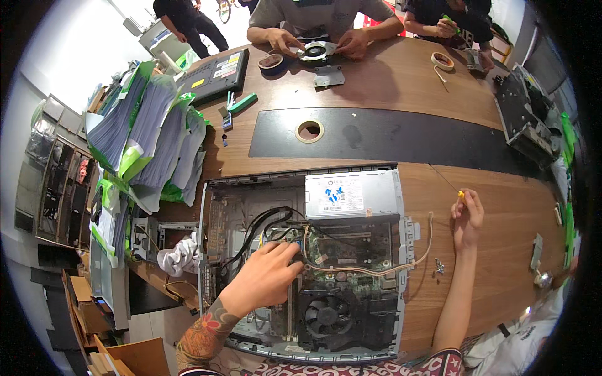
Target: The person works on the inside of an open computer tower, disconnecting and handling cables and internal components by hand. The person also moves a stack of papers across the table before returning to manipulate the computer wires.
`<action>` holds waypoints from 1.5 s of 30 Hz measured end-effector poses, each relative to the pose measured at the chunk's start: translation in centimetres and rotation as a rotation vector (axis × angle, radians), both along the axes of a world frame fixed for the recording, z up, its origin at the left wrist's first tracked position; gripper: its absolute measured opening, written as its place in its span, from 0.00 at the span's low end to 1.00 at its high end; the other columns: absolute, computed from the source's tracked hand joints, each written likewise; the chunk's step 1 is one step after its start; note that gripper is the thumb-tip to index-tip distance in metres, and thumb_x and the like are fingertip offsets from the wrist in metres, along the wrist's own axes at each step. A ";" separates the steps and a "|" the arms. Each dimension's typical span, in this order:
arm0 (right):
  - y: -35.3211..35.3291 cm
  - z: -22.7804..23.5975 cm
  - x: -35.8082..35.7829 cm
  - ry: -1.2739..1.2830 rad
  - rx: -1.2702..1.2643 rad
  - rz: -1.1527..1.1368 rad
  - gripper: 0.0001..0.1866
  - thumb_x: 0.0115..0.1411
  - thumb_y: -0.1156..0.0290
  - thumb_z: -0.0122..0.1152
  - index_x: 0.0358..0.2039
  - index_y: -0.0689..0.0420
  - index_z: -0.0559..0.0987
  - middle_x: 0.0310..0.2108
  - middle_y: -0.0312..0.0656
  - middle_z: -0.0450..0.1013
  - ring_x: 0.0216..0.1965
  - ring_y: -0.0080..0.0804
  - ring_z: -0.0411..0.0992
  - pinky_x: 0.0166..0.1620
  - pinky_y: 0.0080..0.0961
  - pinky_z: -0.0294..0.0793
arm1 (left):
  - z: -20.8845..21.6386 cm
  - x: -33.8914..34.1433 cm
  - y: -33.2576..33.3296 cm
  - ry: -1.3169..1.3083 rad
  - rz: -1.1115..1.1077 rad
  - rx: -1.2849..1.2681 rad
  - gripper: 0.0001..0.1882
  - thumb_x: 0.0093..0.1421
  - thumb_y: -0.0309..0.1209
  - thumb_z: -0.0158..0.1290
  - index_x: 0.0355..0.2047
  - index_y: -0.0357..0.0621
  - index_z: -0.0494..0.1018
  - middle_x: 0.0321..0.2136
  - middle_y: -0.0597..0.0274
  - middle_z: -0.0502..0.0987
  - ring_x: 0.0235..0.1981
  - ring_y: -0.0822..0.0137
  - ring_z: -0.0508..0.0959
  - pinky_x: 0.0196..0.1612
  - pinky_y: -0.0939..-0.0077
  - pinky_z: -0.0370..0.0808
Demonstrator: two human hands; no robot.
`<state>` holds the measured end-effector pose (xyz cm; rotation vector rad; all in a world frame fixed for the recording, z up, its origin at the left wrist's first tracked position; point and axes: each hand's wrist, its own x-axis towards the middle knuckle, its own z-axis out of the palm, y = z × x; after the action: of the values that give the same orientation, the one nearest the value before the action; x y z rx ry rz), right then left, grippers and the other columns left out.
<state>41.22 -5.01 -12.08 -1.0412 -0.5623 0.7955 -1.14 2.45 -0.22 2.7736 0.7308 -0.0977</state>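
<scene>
An opened desktop computer case point(202, 250) lies flat before me. My left hand point(269, 271) reaches into its middle, fingers bent and close together beside the black cables point(266, 219) and the motherboard; what the fingertips grip is hidden beneath them. To the right of the case, my right hand point(468, 220) is closed round the yellow handle of a thin screwdriver point(461, 193), its shaft pointing up and left. A silver power supply point(351, 193) sits at the case's far right corner. Nearer me is a black cooling fan point(327, 313). A pale cable point(376, 272) runs over the case's right edge.
Loose screws point(439, 267) lie right of the case. Beyond it, a tape roll point(310, 131) rests on a black strip point(401, 135). Stacked papers point(150, 125) and a laptop point(214, 76) stand left. Across the table, a person holds a small fan point(315, 51).
</scene>
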 end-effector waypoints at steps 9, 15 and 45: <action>0.0 0.1 -0.2 0.021 -0.031 -0.032 0.10 0.66 0.67 0.58 0.41 0.61 0.78 0.24 0.32 0.68 0.25 0.16 0.64 0.27 0.15 0.64 | -0.1 0.1 -0.1 0.000 0.013 -0.021 0.13 0.47 0.31 0.61 0.32 0.40 0.75 0.41 0.54 0.70 0.44 0.55 0.74 0.47 0.62 0.71; 0.0 0.3 -0.3 0.056 -0.021 -0.005 0.08 0.67 0.70 0.55 0.42 0.60 0.77 0.26 0.33 0.68 0.24 0.17 0.63 0.28 0.16 0.64 | 0.2 0.7 -0.4 0.059 0.090 0.018 0.12 0.49 0.34 0.63 0.30 0.40 0.77 0.39 0.54 0.72 0.45 0.54 0.74 0.47 0.62 0.71; 0.2 0.6 -0.5 0.035 -0.010 -0.018 0.10 0.66 0.68 0.57 0.40 0.62 0.77 0.24 0.32 0.68 0.25 0.16 0.63 0.27 0.17 0.64 | 0.0 -0.3 0.3 0.013 0.028 -0.008 0.15 0.49 0.35 0.63 0.34 0.40 0.77 0.40 0.50 0.71 0.44 0.49 0.73 0.50 0.59 0.69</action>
<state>40.75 -4.80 -11.49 -1.0385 -0.5194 0.8001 -1.45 2.76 -0.27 2.7562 0.7709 -0.1127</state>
